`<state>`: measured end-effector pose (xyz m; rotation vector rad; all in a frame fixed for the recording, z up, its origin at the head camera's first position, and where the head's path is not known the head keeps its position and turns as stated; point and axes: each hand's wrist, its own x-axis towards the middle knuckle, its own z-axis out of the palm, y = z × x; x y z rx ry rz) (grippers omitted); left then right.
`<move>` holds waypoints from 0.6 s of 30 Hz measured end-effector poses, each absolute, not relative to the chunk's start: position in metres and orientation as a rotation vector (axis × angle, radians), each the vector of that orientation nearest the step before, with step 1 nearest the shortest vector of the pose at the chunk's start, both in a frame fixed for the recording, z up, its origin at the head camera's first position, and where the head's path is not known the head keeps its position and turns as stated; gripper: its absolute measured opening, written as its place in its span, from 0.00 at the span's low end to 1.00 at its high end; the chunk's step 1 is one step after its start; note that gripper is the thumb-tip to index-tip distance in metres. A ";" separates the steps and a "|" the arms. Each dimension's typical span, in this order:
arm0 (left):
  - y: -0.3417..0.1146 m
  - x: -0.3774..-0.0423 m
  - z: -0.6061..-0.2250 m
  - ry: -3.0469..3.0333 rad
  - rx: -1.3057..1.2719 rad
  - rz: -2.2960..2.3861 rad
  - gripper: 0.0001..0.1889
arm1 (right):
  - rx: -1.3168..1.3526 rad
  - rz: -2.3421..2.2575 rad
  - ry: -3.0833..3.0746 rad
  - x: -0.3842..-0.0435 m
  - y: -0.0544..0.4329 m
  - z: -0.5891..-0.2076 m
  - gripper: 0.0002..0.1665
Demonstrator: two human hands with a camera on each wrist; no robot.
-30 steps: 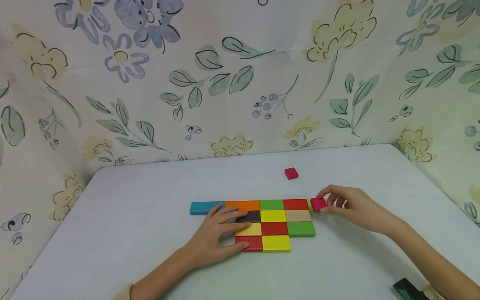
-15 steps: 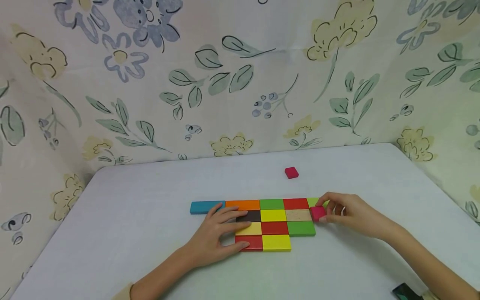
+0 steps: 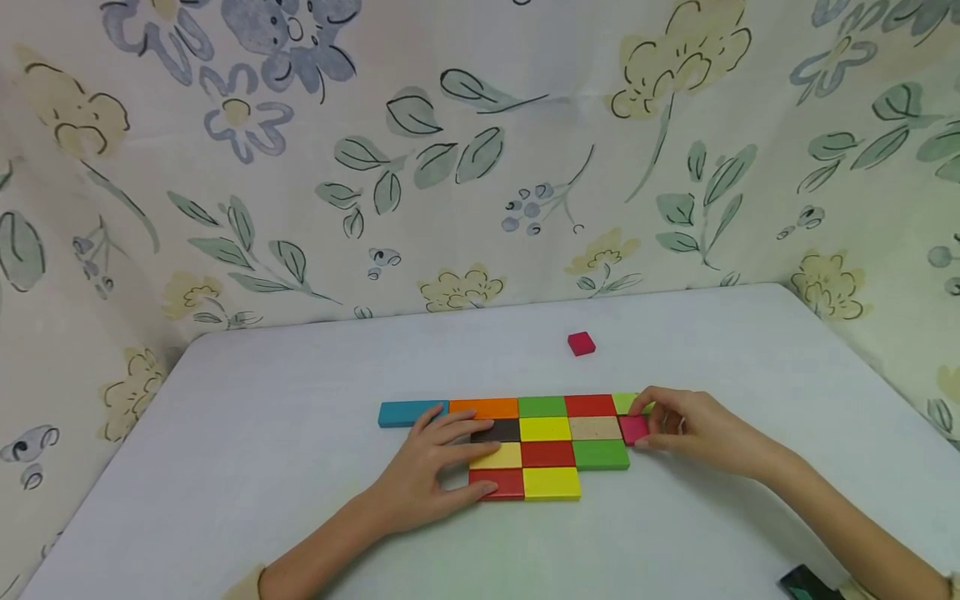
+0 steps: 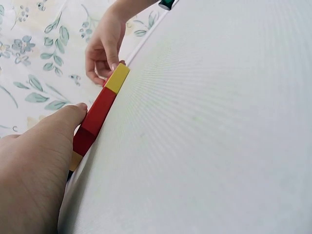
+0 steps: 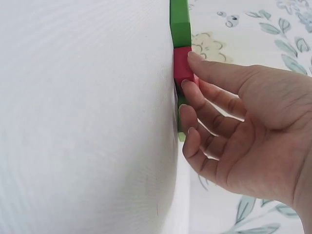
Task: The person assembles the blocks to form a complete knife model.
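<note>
The right hand (image 3: 693, 425) is pinching a smooth pink block (image 3: 633, 428) against the mosaic's (image 3: 547, 442) edge (bare bench (image 3: 300, 392) lying beyond). The left hand (image 3: 431, 467) is pressing flat, fingers spread, on the tiles.

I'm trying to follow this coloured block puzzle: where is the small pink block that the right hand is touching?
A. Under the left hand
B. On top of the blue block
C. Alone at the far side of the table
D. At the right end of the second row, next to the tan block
D: the pink block sits against the tan block at the right end of the second row, with the right hand pinching it.
</note>
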<state>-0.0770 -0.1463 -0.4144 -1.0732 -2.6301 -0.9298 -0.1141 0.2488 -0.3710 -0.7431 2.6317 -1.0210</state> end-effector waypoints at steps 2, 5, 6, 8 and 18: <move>-0.146 -0.077 -0.414 -2.631 -1.071 -0.933 0.24 | -0.746 -1.025 2.631 -0.114 0.249 -0.371 0.20; -0.147 -0.077 -0.414 -2.631 -1.070 -0.932 0.24 | -0.751 -1.027 2.635 -0.114 0.249 -0.371 0.20; -0.147 -0.077 -0.415 -2.630 -1.070 -0.931 0.24 | -0.751 -1.027 2.638 -0.114 0.250 -0.371 0.20; -0.147 -0.077 -0.415 -2.629 -1.071 -0.931 0.24 | -0.750 -1.025 2.642 -0.114 0.250 -0.371 0.20; -0.147 -0.077 -0.415 -2.619 -1.078 -0.933 0.24 | -0.720 -1.026 2.645 -0.114 0.250 -0.371 0.20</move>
